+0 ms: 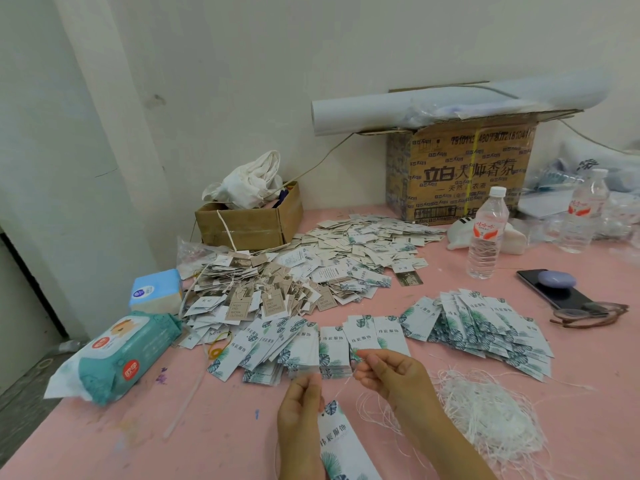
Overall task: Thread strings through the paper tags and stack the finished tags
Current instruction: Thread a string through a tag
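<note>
White string (343, 385), pinched in the right hand (388, 372) fingers, should be pulled taut while the left hand (299, 410) grips the tag (337, 434), lower centre.

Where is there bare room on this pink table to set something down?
Biggest bare patch: near-left tabletop, between the wipes pack and the left hand holding a tag. A smaller strip lies between the water bottle and the fanned tags. Crowded: tag heaps across the middle, loose strings beside the right hand pinching a string.
</note>
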The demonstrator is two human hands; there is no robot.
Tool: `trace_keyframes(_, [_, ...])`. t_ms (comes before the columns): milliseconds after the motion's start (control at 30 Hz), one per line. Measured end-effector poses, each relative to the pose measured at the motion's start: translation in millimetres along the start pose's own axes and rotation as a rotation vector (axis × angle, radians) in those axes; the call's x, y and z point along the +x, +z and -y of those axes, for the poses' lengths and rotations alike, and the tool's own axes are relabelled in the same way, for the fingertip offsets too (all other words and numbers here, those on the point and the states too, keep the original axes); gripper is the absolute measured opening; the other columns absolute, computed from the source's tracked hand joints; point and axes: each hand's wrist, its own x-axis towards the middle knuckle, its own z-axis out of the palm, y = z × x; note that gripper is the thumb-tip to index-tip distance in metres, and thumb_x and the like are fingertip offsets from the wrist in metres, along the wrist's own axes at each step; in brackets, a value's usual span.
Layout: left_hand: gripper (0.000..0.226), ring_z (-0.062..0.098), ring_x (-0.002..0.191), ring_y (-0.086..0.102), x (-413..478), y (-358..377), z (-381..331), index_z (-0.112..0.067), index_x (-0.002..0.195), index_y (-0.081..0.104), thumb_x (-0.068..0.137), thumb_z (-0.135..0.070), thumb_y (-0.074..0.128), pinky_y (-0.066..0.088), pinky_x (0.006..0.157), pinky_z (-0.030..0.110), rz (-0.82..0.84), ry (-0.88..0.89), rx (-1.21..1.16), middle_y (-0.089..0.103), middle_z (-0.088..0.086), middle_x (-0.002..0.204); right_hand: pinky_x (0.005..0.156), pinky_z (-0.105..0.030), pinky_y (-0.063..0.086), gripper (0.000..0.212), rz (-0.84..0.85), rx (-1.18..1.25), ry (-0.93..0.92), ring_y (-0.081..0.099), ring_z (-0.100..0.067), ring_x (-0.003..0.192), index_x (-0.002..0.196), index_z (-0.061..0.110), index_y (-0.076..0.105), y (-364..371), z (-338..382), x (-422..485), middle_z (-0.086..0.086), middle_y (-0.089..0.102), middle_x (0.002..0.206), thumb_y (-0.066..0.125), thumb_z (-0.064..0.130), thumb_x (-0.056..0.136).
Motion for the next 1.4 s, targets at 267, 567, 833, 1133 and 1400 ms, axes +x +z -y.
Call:
trace_keyframes(267, [0.011,0.017,0.066,0.044,-7,4,-1,-0.01,0.074,0.073,0.083,-0.003,0.071,0.038,0.057,0.022,0.113,0.058,0.122,0.052,0.012,0.066,0.071,-0.025,0.056,0.029,-0.007,-0.128,-0.114,0.065,-0.021,0.072,0.076,0.007,0.074,2,-1,-4,-0.02,0.07,0.08,0.083,0.028,0.059])
trace_keyframes(567, [0.004,0.018,0.066,0.04,-12,5,-5,-0.025,0.071,0.078,0.073,-0.022,0.078,0.037,0.055,0.02,0.132,0.091,0.149,0.046,0.011,0.069,0.059,-0.016,0.048,0.015,0.08,-0.26,-0.156,0.062,-0.007,0.061,0.073,0.007,0.073,19,-3,-14,-0.004,0.069,0.065,0.079,0.015,0.063])
trace_keyframes(833, [0.006,0.015,0.059,0.038,-11,4,-4,-0.025,0.072,0.078,0.074,-0.021,0.079,0.035,0.049,0.013,0.111,0.075,0.156,0.043,0.012,0.068,0.061,-0.018,0.048,0.016,0.073,-0.319,-0.149,0.06,-0.007,0.061,0.072,0.008,0.075,20,-5,-13,-0.002,0.069,0.065,0.079,0.022,0.066])
trace_keyframes(1133, [0.015,0.02,0.075,0.046,-9,3,-2,-0.026,0.071,0.078,0.078,-0.012,0.077,0.039,0.061,0.025,0.122,0.069,0.133,0.053,0.012,0.073,0.067,-0.022,0.052,0.021,0.105,-0.345,-0.113,0.062,-0.014,0.067,0.076,0.008,0.076,15,-3,-14,-0.015,0.071,0.075,0.079,0.027,0.069])
trace_keyframes(1400, [0.003,0.021,0.07,0.05,-7,0,-1,-0.016,0.069,0.078,0.071,-0.013,0.079,0.045,0.056,0.016,0.136,0.08,0.083,0.061,0.015,0.066,0.077,-0.033,0.056,0.018,0.106,-0.263,-0.049,0.066,-0.027,0.075,0.077,0.005,0.075,19,-9,-14,-0.025,0.07,0.083,0.078,0.022,0.071])
